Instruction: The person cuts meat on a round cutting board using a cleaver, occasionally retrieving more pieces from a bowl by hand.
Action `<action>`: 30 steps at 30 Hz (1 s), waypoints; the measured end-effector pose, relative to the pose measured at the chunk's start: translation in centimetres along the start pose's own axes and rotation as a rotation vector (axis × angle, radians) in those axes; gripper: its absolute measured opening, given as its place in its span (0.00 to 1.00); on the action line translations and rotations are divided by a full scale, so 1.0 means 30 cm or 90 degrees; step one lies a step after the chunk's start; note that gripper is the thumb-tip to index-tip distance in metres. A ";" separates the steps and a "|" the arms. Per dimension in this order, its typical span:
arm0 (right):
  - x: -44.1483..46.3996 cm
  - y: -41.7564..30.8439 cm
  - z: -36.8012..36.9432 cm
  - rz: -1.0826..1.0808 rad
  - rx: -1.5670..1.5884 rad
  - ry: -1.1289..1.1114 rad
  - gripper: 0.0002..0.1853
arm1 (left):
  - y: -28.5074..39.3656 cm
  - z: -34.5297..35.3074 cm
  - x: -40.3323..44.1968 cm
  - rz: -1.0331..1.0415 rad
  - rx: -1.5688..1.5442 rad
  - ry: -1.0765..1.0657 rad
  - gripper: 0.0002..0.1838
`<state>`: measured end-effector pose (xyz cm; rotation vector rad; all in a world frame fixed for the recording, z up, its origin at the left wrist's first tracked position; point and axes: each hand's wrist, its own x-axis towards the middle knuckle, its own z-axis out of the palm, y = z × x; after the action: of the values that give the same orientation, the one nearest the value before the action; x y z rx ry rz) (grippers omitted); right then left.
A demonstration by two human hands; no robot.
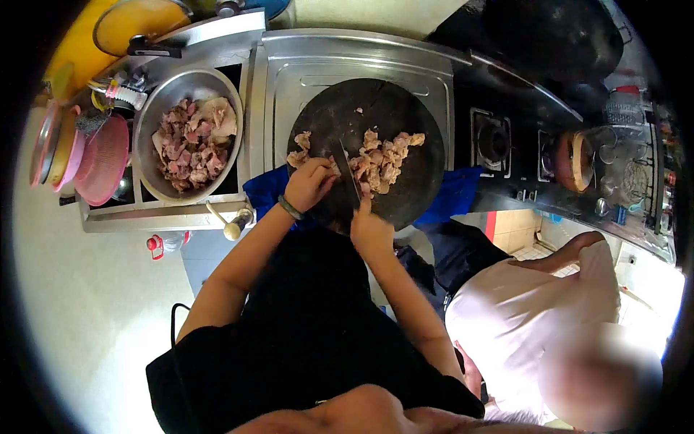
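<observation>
A round dark chopping board (412,116) lies on the steel counter. My right hand (371,230) is wrapped round the handle of a knife (347,171), whose blade stands on edge near the board's middle. Just left of the blade, my left hand (311,184) is closed on a piece of meat (333,168), with a bracelet on the wrist. Cut meat pieces (383,160) are heaped right of the blade. A few more pieces (299,148) lie at the board's left edge.
A steel bowl (144,155) of meat stands on the left. Pink baskets (105,159) are at the far left. To the right are a gas burner (494,143) and a brown pot (571,160). Another person (531,311) in a light shirt is at the lower right, close to my right arm.
</observation>
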<state>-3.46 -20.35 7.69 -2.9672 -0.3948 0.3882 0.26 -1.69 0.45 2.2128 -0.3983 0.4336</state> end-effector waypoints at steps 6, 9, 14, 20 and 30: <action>0.089 -0.034 0.051 -0.001 0.005 -0.015 0.22 | 0.000 -0.013 0.025 -0.001 -0.006 0.042 0.13; 0.066 -0.030 0.038 -0.007 0.012 -0.038 0.25 | -0.009 -0.004 0.009 0.010 0.001 0.042 0.12; -0.053 0.008 0.011 0.047 0.048 -0.122 0.23 | -0.013 0.013 -0.004 0.002 0.008 0.028 0.12; 0.118 -0.035 0.063 -0.027 -0.011 0.065 0.26 | -0.014 0.004 0.009 0.049 0.012 0.032 0.13; -0.216 0.143 0.060 0.052 0.108 -0.024 0.22 | 0.011 -0.052 -0.016 0.084 0.127 0.041 0.17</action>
<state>-8.94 -26.07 6.82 -2.8195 -0.2321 0.4637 -0.58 -0.60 1.38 2.3663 -0.4869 0.6389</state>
